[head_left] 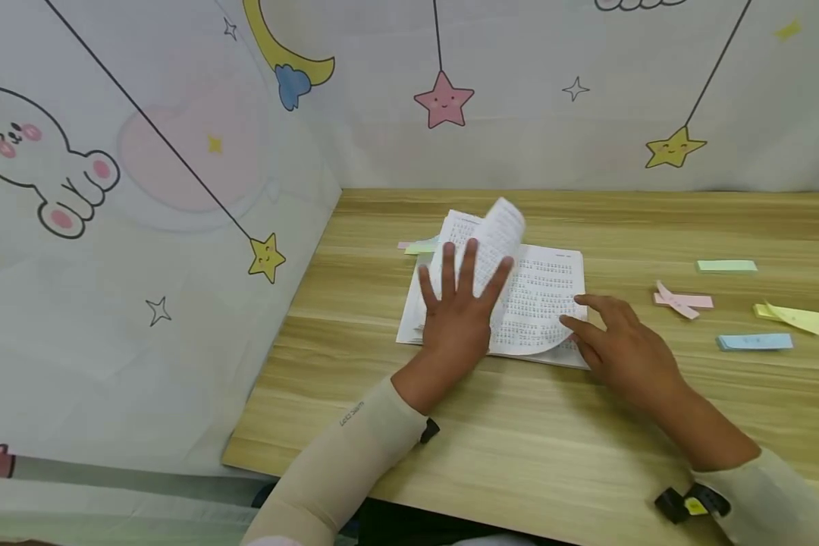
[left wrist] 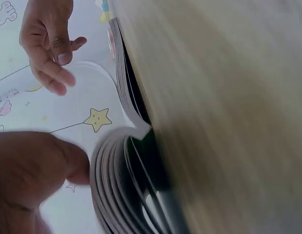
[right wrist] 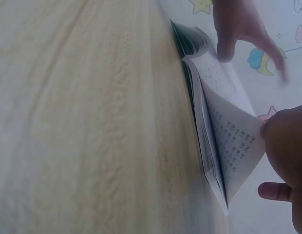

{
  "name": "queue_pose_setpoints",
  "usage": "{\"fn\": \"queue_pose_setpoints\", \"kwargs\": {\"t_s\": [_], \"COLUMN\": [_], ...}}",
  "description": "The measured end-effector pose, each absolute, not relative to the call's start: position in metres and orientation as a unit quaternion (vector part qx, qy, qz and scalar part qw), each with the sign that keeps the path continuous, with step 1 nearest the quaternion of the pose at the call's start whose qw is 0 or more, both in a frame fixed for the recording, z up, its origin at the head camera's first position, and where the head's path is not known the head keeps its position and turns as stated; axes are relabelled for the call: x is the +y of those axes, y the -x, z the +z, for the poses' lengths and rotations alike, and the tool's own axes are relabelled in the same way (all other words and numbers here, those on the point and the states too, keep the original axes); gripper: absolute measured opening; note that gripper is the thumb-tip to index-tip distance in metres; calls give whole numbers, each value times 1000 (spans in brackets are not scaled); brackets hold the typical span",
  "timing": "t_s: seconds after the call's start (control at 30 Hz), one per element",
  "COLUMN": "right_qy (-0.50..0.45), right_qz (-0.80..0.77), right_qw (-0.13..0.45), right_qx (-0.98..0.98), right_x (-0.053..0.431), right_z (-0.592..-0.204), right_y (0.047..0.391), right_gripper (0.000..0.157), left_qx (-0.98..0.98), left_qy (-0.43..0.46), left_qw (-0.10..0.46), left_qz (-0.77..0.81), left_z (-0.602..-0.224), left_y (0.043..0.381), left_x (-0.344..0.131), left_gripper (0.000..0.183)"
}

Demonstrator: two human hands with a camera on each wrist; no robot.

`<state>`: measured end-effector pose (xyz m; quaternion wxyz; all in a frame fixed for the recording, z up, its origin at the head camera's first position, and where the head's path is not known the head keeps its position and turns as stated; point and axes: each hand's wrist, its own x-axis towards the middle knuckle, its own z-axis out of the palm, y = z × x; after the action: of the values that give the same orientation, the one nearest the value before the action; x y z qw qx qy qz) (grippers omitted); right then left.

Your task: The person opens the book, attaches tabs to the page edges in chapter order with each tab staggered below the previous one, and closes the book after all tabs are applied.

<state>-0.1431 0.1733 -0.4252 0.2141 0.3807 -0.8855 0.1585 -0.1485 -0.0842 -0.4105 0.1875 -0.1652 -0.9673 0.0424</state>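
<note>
An open book [head_left: 542,296] with printed pages lies on the wooden table. My left hand [head_left: 460,311] spreads its fingers over the left-hand pages, where one leaf [head_left: 501,227] curls upward. From the left wrist view, the thick bent pages [left wrist: 112,180] rise beside that hand. The right hand [head_left: 621,345] is at the right page's outer edge, its thumb and fingertips on a raised page [right wrist: 234,141]. That page's lower corner bows up off the ones beneath. The right thumb [right wrist: 277,136] meets its corner.
Sticky-note strips stand out to the right: green [head_left: 726,266], pink [head_left: 685,301], yellow [head_left: 792,317] and blue [head_left: 755,342]. Colored tabs [head_left: 419,247] stick out from the book's left side. A cartoon-printed backdrop [head_left: 519,144] borders the table.
</note>
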Motion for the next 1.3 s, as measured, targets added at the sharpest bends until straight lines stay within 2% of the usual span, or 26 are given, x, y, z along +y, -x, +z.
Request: {"fn": "queue_pose_setpoints", "kwargs": {"t_s": [0.13,0.17,0.27,0.47,0.6,0.67,0.73,0.83,0.93,0.97,1.07,1.17,1.23,1.3], "right_qy": [-397,-395,-381,-356,-356,-371,-386,-390,-380,-371,-336,-319,-332,-359], "right_qz": [164,166,170,185,173,169,168,173,187,190,199,185,174,161], "right_qw": [209,216,234,272,259,243,232,237,261,274,276,261,244,238], "right_qx": [-878,-878,-878,-875,-881,-880,-877,-873,-868,-867,-878,-892,-895,-888], "right_x": [174,174,173,170,172,173,174,175,172,171,167,167,170,173], "right_z": [-426,-426,-425,-424,-424,-424,-425,-426,-426,-426,-424,-423,-425,-427], "right_y": [143,143,143,142,143,143,144,145,145,145,143,142,143,144], "right_gripper": [23,19,11,38,43,45,40,26,15,15,31,45,43,36], "left_qx": [-953,-950,-953,-961,-963,-961,-960,-961,-962,-963,-967,-964,-958,-955], "left_qy": [291,305,299,260,215,208,222,251,260,257,235,186,147,128], "left_qw": [83,66,49,88,150,167,161,115,76,74,101,187,243,266], "left_qz": [29,22,21,3,-60,-68,-46,-9,8,8,-10,-40,-44,-21], "left_z": [-409,-409,-410,-413,-414,-413,-413,-412,-413,-413,-413,-414,-414,-412], "left_y": [147,146,146,150,153,152,151,150,149,149,150,151,152,152], "left_x": [-82,-81,-80,-81,-82,-82,-81,-79,-77,-77,-77,-79,-83,-86], "left_gripper": [29,25,36,62,92,92,76,55,64,66,69,83,90,93]}}
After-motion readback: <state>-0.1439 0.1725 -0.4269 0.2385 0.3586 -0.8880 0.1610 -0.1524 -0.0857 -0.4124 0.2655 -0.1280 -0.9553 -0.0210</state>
